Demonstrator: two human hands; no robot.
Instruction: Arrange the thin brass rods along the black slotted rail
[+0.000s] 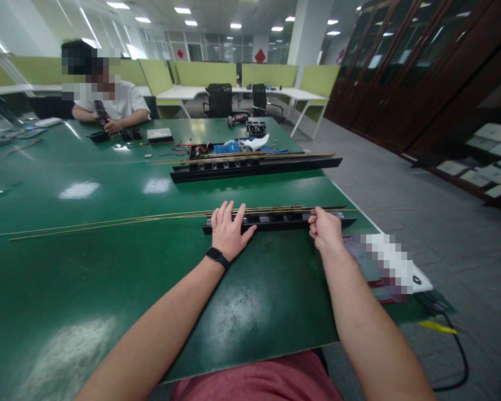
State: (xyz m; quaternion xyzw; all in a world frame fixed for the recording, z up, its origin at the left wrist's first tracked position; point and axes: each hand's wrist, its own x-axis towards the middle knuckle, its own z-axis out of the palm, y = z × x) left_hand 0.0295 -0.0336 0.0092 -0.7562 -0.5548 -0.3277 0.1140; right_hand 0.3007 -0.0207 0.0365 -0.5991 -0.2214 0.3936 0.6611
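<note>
A long black metal rail (275,225) lies crosswise on the green table in front of me. Thin brass-coloured rods (158,216) run along its top and stick out far past its left end. My left hand (229,229), a dark watch on the wrist, rests flat with spread fingers over the rail's left part and the rods. Close to the rail's right end, my right hand (326,227) is closed in a pinch on a thin rod (369,210) that reaches out to the right over the table edge. The fingertips partly hide the grip.
Farther back lies a second black rail (254,169) with rods and blue parts (227,147). A power drill (237,120) and a white box (159,136) are behind it. A co-worker (112,103) sits at the far left. A partly blurred white item (420,281) lies at the right edge.
</note>
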